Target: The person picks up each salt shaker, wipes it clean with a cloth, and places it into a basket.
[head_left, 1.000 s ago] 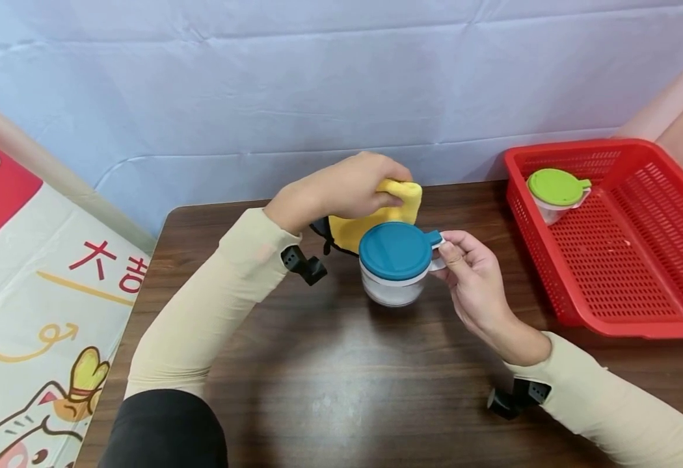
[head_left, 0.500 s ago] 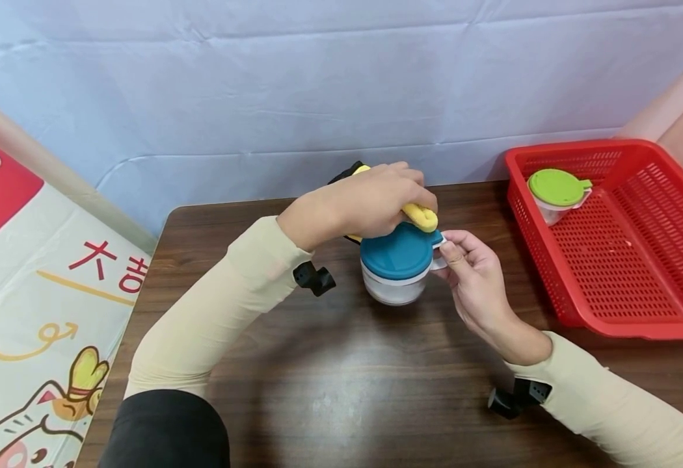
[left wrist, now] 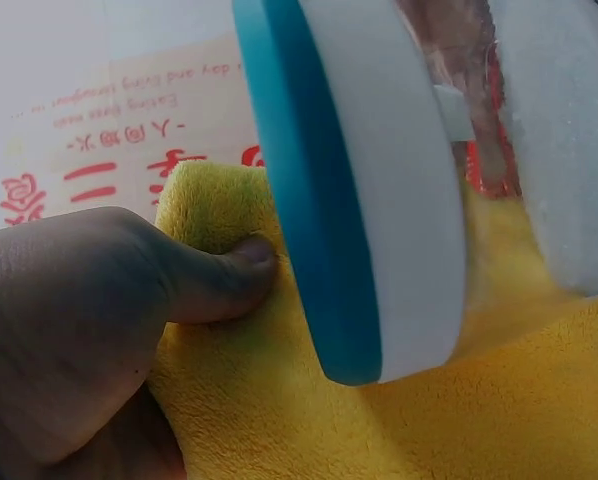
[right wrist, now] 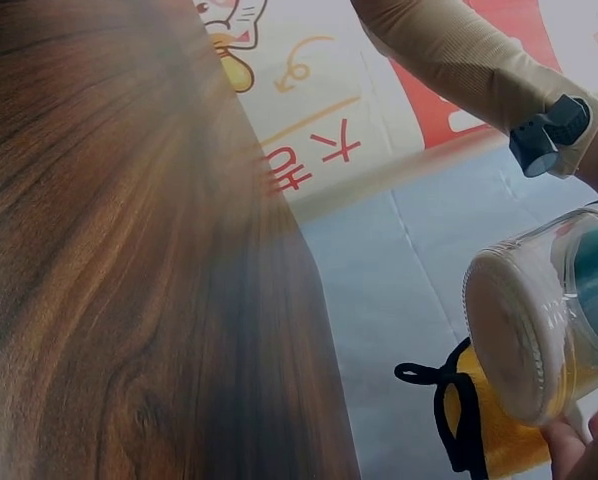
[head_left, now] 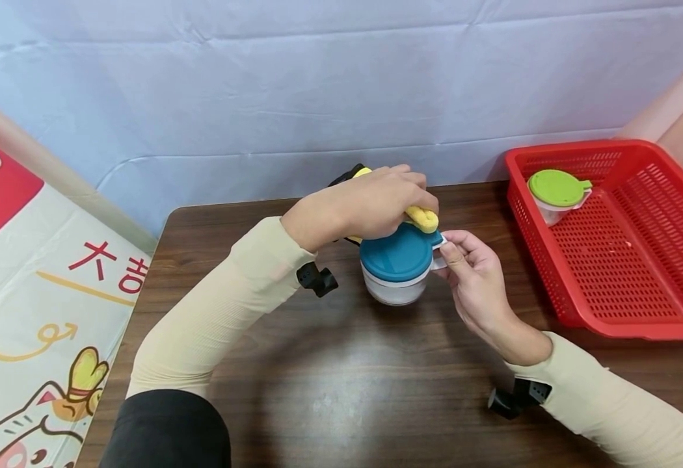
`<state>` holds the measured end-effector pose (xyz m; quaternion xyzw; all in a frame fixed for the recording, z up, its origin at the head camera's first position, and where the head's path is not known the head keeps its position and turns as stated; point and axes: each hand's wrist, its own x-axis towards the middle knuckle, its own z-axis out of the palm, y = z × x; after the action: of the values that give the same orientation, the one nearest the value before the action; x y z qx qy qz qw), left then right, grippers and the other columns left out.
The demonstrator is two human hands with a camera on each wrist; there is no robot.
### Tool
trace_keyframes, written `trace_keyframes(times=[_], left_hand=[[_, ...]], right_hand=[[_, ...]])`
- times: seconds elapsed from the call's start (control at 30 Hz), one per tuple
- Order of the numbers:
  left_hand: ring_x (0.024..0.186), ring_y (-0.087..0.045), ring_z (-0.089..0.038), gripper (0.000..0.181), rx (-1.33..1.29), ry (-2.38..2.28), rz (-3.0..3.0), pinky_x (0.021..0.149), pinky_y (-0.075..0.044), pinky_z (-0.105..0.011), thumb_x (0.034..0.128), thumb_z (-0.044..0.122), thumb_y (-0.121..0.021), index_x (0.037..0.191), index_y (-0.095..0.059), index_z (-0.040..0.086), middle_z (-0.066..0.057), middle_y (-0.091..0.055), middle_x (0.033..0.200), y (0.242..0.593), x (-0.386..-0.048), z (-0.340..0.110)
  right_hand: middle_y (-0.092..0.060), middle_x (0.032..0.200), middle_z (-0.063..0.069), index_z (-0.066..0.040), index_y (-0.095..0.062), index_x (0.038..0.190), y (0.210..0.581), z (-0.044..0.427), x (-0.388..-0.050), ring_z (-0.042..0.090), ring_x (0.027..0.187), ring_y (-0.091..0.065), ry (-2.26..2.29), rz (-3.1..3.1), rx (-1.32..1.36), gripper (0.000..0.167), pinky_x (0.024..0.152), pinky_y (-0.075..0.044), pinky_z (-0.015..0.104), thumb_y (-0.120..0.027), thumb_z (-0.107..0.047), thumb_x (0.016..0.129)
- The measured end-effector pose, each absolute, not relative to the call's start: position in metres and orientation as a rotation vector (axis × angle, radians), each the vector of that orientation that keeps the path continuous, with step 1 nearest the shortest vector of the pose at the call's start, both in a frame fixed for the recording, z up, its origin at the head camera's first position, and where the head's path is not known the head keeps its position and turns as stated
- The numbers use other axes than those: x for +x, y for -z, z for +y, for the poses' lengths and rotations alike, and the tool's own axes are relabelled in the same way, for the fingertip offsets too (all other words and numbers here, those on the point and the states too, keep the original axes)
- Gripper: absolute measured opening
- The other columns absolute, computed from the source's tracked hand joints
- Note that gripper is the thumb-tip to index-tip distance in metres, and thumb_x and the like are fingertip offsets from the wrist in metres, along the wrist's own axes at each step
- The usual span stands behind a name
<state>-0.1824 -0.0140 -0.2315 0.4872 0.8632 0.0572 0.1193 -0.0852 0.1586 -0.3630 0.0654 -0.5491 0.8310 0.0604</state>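
My right hand [head_left: 476,286] pinches the white handle of a clear jar [head_left: 394,294] with a blue lid [head_left: 394,253] and white collar. The jar is raised off the table; its underside faces the right wrist view. A yellow cloth [head_left: 423,220] with black edging is gripped in my left hand [head_left: 371,201], over the lid's far edge near the handle. In the left wrist view, the thumb presses on the cloth [left wrist: 279,400] close to the lid, and more cloth spreads behind the jar. The left fingers are partly hidden under that hand in the head view.
A red plastic basket [head_left: 575,305] stands at the right of the brown wooden table [head_left: 330,390]. Inside its left end is a similar jar with a green lid [head_left: 558,187]. A pale cloth backdrop [head_left: 318,84] hangs behind the table.
My left hand has moved right with the cloth, from behind the jar to over the lid's far edge. In the last half second it barely shifts. The right hand and jar stay nearly still.
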Motion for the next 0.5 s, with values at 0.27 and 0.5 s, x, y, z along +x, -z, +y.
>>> trace_keyframes(times=[0.27, 0.5], left_hand=[[0.113, -0.047, -0.02, 0.034, 1.364, -0.219, 2.489, 0.102, -0.04, -0.032, 0.1029, 0.005, -0.053, 0.128, -0.069, 0.02, -0.001, -0.061, 0.121, 0.234, -0.189, -0.019], [0.116, -0.048, -0.02, 0.035, 1.303, -0.235, 2.503, 0.104, -0.041, -0.032, 0.103, 0.002, -0.051, 0.129, -0.068, 0.019, -0.002, -0.061, 0.124, 0.238, -0.196, -0.026]], right_hand=[[-0.072, 0.094, 0.0, -0.01, -0.07, 0.103, 0.364, 0.159, -0.086, 0.008, 0.083, -0.068, -2.512, -1.653, 0.208, 0.018, 0.077, -0.058, 0.023, -0.055, 0.0, 0.103], [-0.072, 0.093, 0.0, -0.009, -0.07, 0.103, 0.365, 0.162, -0.087, 0.009, 0.082, -0.068, -2.511, -1.632, 0.202, 0.017, 0.077, -0.058, 0.023, -0.055, 0.0, 0.103]])
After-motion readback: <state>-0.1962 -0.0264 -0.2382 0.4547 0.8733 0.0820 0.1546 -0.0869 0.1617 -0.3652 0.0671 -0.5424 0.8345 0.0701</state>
